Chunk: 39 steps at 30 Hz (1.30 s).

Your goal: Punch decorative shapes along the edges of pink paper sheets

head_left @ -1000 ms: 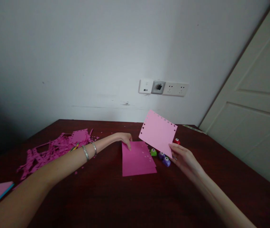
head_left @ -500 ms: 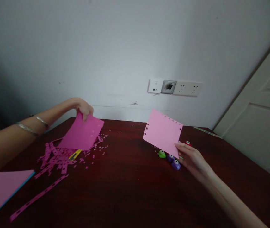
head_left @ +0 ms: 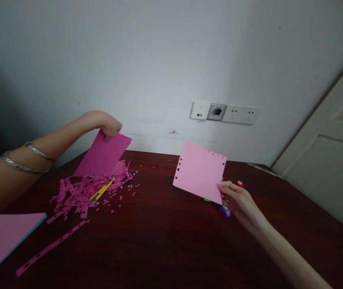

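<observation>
My left hand (head_left: 110, 125) pinches the top edge of a dark pink sheet of paper (head_left: 103, 154), held tilted above a heap of punched pink paper strips (head_left: 78, 196). A yellow utility knife (head_left: 102, 189) lies on that heap. On the right, my right hand (head_left: 239, 200) grips the lower right corner of a light pink sheet of paper (head_left: 201, 172). Small star and heart shapes are punched along its left and top edges. Behind and below this sheet sit small craft punches, among them a purple one (head_left: 225, 211) and a red one (head_left: 240, 184), partly hidden.
A stack of coloured paper (head_left: 7, 241) lies at the lower left, beside a loose punched strip (head_left: 52, 247). Tiny pink cut-outs (head_left: 120, 200) are scattered over the dark red table (head_left: 159, 241). Wall sockets (head_left: 237, 114) are behind, with a panelled door (head_left: 340, 152) at right.
My left hand has lifted its dark pink sheet, uncovering more of the knife and strips. My right hand has shifted slightly left with the light sheet, which covers more of the punches.
</observation>
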Available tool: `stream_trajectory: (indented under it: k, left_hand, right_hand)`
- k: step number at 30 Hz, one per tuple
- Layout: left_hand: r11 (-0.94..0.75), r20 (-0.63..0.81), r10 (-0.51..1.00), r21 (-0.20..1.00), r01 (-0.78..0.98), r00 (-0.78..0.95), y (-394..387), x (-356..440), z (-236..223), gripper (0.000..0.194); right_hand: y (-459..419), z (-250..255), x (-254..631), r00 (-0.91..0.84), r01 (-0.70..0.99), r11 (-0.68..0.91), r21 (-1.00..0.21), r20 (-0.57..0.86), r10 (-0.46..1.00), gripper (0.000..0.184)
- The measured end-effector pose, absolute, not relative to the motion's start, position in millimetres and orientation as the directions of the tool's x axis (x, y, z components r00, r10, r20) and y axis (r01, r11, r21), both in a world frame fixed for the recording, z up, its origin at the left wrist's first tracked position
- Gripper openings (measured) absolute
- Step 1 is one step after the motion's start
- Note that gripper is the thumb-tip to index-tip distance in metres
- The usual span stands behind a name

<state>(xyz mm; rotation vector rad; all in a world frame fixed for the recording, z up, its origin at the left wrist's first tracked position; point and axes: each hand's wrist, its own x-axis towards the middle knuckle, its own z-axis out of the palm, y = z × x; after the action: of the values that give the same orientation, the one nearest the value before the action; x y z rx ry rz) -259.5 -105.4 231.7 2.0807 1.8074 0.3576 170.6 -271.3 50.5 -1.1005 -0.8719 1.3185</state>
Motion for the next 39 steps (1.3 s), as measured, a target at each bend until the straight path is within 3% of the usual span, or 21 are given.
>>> stream_trajectory:
  k: [2,6,11,15,20,25,31,39]
  left_hand:
    - [-0.040,-0.219,0.963,0.465,0.884,0.158,-113.7,-247.9,237.5,0.010]
    - [-0.064,-0.197,0.932,0.737,0.673,0.305,-139.8,-203.0,235.5,0.021]
    - [-0.212,-0.299,0.670,0.801,0.560,0.680,-162.4,-147.0,192.3,0.035]
    - [-0.251,-0.229,0.558,0.870,0.425,0.798,-158.0,-126.9,146.5,0.038]
    - [-0.199,-0.089,0.669,0.935,0.293,0.738,-148.4,-122.9,97.9,0.030]
    - [-0.058,-0.013,0.819,0.993,0.106,0.574,-148.3,-119.4,58.2,0.038]
    - [0.003,-0.079,0.831,0.991,0.137,0.551,-143.0,-120.8,45.6,0.030]
    - [-0.071,-0.045,0.799,0.983,0.169,0.600,-148.9,-130.5,56.5,0.030]
  right_hand:
    - [-273.6,49.6,167.5,0.063,-0.296,-0.077,-0.952,-0.100,0.993,0.020]
    - [-277.1,45.1,154.2,-0.018,-0.331,-0.037,-0.943,-0.033,0.999,0.019]
    - [-279.0,36.7,131.9,-0.033,-0.406,-0.004,-0.914,0.010,0.999,0.018]
    - [-281.5,24.5,121.6,0.005,-0.414,-0.012,-0.910,-0.015,1.000,0.021]
    - [-279.0,-0.5,117.2,0.109,-0.307,-0.025,-0.951,-0.061,0.992,0.030]
    - [-263.9,-20.6,111.5,0.222,-0.154,0.118,-0.981,0.082,0.972,0.029]
    - [-246.3,-20.5,101.8,0.220,-0.129,0.188,-0.974,0.157,0.963,0.031]
    - [-229.6,-6.1,110.5,0.176,-0.156,0.285,-0.946,0.257,0.950,0.024]
